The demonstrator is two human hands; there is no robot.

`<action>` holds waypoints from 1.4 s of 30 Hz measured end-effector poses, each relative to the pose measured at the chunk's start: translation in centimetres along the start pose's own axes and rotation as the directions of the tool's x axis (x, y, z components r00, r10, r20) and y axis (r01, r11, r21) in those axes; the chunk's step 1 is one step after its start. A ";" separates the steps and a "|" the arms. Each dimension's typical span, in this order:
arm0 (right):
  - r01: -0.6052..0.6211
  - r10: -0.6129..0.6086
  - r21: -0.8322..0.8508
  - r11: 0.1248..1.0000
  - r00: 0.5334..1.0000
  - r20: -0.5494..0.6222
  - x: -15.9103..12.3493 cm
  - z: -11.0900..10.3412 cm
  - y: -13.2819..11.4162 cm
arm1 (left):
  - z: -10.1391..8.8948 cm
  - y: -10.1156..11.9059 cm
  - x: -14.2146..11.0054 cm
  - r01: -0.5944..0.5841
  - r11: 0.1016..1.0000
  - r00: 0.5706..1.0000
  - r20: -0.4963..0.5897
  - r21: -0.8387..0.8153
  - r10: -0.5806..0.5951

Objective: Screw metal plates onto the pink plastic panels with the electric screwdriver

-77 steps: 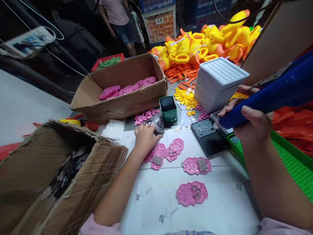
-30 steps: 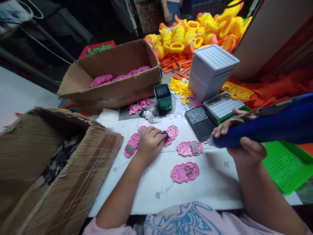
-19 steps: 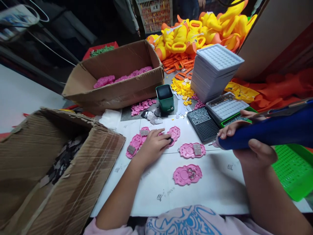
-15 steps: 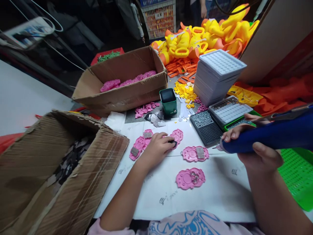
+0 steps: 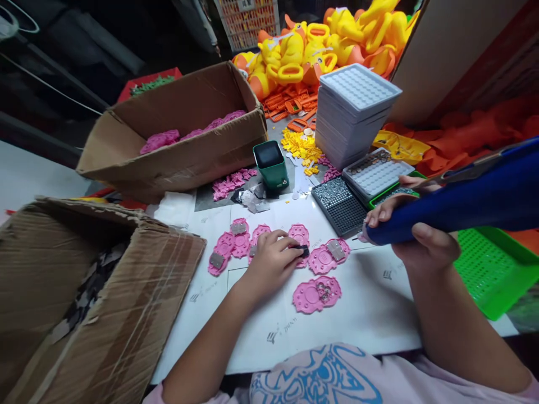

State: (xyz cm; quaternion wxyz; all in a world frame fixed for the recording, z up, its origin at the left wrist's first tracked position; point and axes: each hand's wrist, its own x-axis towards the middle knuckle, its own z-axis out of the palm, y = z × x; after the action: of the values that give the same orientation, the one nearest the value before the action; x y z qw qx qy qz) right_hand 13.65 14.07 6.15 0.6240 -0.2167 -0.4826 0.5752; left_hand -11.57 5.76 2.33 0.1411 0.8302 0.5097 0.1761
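Note:
My left hand [image 5: 272, 261] reaches over a row of pink ornate plastic parts, its thumb and fingers closed on a small black block [image 5: 304, 251]. The block is over a pink part [image 5: 298, 232] partly covered by the hand. To the right is another pink part [image 5: 322, 260] with a grey metal plate [image 5: 336, 250] on it. Nearer me, a pink part [image 5: 309, 297] carries small round metal pieces. More plated pink parts [image 5: 225, 242] lie left of the hand. My right hand [image 5: 433, 244] grips a blue power screwdriver [image 5: 467, 202], its tip pointing left above the table.
Cardboard boxes stand at left [image 5: 168, 269] and back left [image 5: 202, 151]. Behind the parts are a green container [image 5: 275, 174], a black screw tray [image 5: 339, 207] and a stack of white trays [image 5: 351, 118]. A green basket [image 5: 492, 264] sits at right; yellow duck toys [image 5: 295, 50] pile up behind.
The view has shifted, so most things sit further left and higher. The plated pink part at right now looks tilted and closer to the part under my left hand. Both hands keep their hold.

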 end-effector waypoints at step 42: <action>0.032 -0.031 0.016 0.999 0.999 -0.031 0.1 -0.6 0.5 | -1.9 -2.3 -0.8 0.034 0.998 0.985 -0.165 -0.048 -0.042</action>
State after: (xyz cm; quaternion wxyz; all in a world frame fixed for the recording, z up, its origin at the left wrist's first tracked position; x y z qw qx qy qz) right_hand 13.90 14.44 5.54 0.6420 -0.2129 -0.4715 0.5658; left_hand -14.56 6.17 3.01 0.1201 0.7994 0.5313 0.2534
